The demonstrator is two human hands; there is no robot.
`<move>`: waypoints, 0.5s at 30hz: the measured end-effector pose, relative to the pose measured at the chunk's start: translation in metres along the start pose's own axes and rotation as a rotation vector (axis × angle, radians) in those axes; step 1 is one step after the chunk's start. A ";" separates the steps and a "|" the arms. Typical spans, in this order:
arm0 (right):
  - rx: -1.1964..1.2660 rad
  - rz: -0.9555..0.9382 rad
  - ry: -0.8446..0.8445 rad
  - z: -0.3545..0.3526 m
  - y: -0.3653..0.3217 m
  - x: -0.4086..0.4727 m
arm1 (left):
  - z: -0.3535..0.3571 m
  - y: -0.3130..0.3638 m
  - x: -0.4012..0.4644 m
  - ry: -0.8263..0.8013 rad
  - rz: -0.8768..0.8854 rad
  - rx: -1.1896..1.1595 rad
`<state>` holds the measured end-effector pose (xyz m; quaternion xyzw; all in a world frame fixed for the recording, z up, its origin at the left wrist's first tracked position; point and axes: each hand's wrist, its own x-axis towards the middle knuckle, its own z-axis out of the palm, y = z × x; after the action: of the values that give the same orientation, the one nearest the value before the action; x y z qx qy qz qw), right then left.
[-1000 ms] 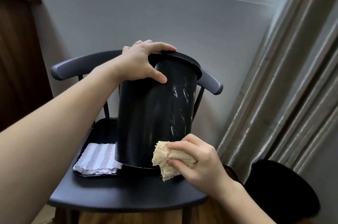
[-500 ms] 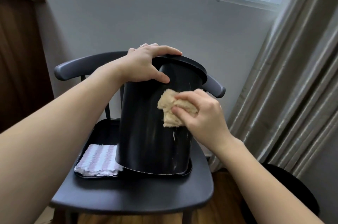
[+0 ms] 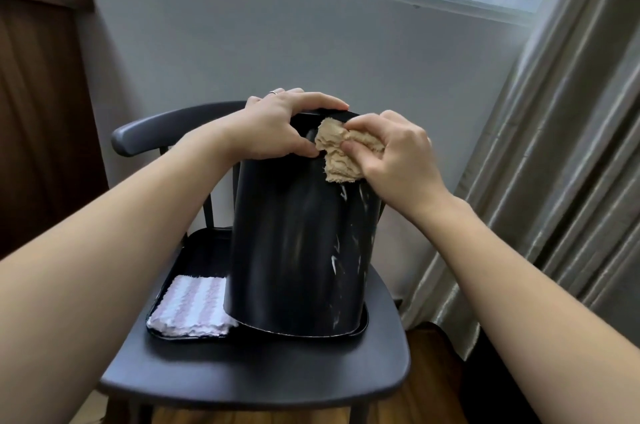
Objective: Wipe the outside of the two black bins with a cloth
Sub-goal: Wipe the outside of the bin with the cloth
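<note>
A tall black bin (image 3: 298,250) stands in a black tray (image 3: 194,250) on a dark chair, tilted a little toward me, with white streaks down its right side. My left hand (image 3: 277,127) grips the bin's top rim, thumb on the near wall. My right hand (image 3: 398,156) holds a crumpled beige cloth (image 3: 341,155) and presses it against the bin's upper right side, just under the rim. A second dark round shape (image 3: 485,371), possibly the other bin, shows on the floor at lower right, mostly hidden by my right arm.
A folded pink-and-white striped cloth (image 3: 194,309) lies in the tray left of the bin. The chair (image 3: 249,378) has a curved backrest behind the bin. A grey curtain (image 3: 554,146) hangs at the right, a wooden panel (image 3: 38,111) stands at the left, a wall and window behind.
My right hand has carried the beige cloth up the bin's side, from near the bottom to just under the rim. My left hand has kept its grip on the rim.
</note>
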<state>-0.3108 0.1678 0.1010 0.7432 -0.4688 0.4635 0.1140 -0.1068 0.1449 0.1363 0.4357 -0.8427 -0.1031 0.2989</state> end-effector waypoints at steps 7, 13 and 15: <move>0.029 -0.004 0.015 -0.003 0.004 -0.015 | 0.000 0.003 -0.004 0.002 -0.011 -0.053; 0.075 -0.141 -0.119 -0.002 0.008 -0.052 | -0.003 0.001 -0.007 -0.001 -0.041 -0.082; 0.055 -0.145 -0.100 -0.002 0.008 -0.045 | -0.002 0.002 -0.006 0.002 -0.044 -0.082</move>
<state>-0.3240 0.1915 0.0639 0.8001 -0.4061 0.4292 0.1034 -0.1044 0.1508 0.1361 0.4416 -0.8277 -0.1439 0.3148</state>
